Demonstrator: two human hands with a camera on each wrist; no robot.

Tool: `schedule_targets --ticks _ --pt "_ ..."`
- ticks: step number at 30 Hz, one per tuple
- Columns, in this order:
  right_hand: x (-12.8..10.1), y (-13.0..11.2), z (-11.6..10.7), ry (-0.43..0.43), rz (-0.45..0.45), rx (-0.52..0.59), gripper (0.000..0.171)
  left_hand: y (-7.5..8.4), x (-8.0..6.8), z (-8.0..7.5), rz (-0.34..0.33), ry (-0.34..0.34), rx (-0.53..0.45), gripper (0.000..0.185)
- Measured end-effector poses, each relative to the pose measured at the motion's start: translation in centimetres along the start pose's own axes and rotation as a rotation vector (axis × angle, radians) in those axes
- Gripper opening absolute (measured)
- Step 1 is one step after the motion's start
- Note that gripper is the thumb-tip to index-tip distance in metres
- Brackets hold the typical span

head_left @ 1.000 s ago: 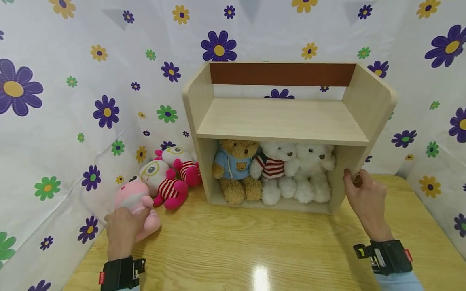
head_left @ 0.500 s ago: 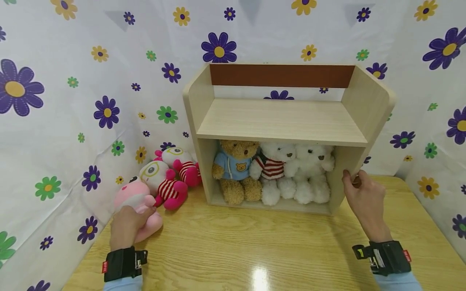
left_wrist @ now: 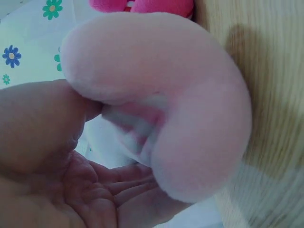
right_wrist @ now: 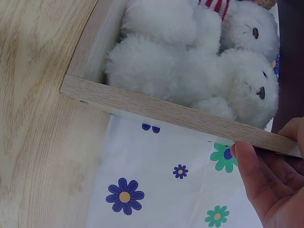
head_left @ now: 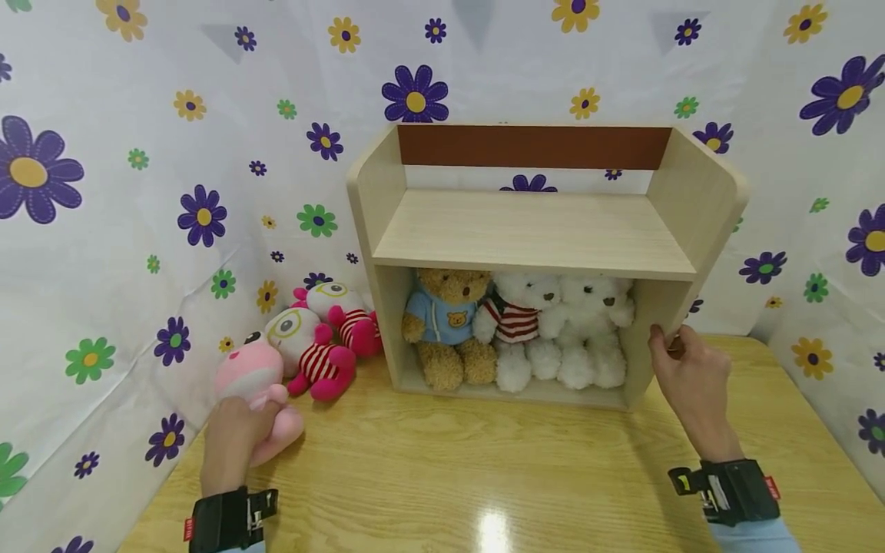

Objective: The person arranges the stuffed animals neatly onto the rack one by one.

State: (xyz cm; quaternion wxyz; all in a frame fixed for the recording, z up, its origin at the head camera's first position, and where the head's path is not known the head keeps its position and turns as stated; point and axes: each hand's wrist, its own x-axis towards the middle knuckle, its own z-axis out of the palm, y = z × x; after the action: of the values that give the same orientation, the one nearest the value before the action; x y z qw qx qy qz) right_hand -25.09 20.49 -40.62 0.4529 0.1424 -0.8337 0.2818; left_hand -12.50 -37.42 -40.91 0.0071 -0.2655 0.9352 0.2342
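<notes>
My left hand (head_left: pixel 231 438) grips a pink plush toy (head_left: pixel 250 369) around its body, at the table's left side. In the left wrist view the thumb and fingers hold the toy's pink legs and belly (left_wrist: pixel 204 104) from both sides. My right hand (head_left: pixel 694 380) pinches the front edge of the right side panel of a small wooden shelf (head_left: pixel 532 230). Inside its lower compartment sit a brown teddy bear (head_left: pixel 449 330) in a blue hoodie, a white bear (head_left: pixel 515 326) in a striped sweater, and a plain white bear (head_left: pixel 591 330). The upper board bears nothing.
Two pink-and-white plush toys (head_left: pixel 321 357) with striped bodies lean against the flowered cloth (head_left: pixel 104 269) left of the shelf. The wooden table (head_left: pixel 429 476) extends in front. The cloth rises behind and along both sides.
My left hand shifts slightly right with the pink plush toy, then back left and down. The right hand stays on the shelf's side panel. The view tilts a little.
</notes>
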Motion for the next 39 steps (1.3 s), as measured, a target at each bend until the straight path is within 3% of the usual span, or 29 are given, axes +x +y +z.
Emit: schedule_targets --ticks 3,7,12,19,23,30,33,39 --pt "-0.1 0.0 0.0 -0.001 -0.002 0.003 0.021 0.0 -0.5 0.1 -0.028 0.011 -0.068 0.061" --pt "-0.1 0.0 -0.1 0.004 0.0 0.002 0.021 0.0 -1.0 0.2 -0.088 0.002 -0.158 0.077" --pt "0.0 0.1 -0.2 0.011 0.003 -0.001 0.021 0.1 -1.3 0.2 -0.029 0.064 -0.188 0.084" --pt "0.0 0.0 -0.4 0.005 -0.014 -0.025 0.022 1.2 -1.1 0.4 -0.016 0.167 -0.255 0.094" --pt "0.0 0.1 -0.5 -0.003 -0.025 -0.032 0.023 2.2 -1.3 0.7 0.056 0.305 -0.287 0.088" --pt "-0.1 0.4 -0.3 -0.015 -0.023 -0.034 0.021 4.0 -1.4 1.4 0.278 0.583 -0.361 0.068" --pt "-0.1 0.6 -0.1 -0.013 -0.032 -0.028 0.021 4.4 -1.3 1.6 0.337 0.646 -0.387 0.065" --pt "-0.1 0.4 0.1 -0.019 -0.033 -0.021 0.024 5.4 -1.5 1.9 0.386 0.713 -0.488 0.062"
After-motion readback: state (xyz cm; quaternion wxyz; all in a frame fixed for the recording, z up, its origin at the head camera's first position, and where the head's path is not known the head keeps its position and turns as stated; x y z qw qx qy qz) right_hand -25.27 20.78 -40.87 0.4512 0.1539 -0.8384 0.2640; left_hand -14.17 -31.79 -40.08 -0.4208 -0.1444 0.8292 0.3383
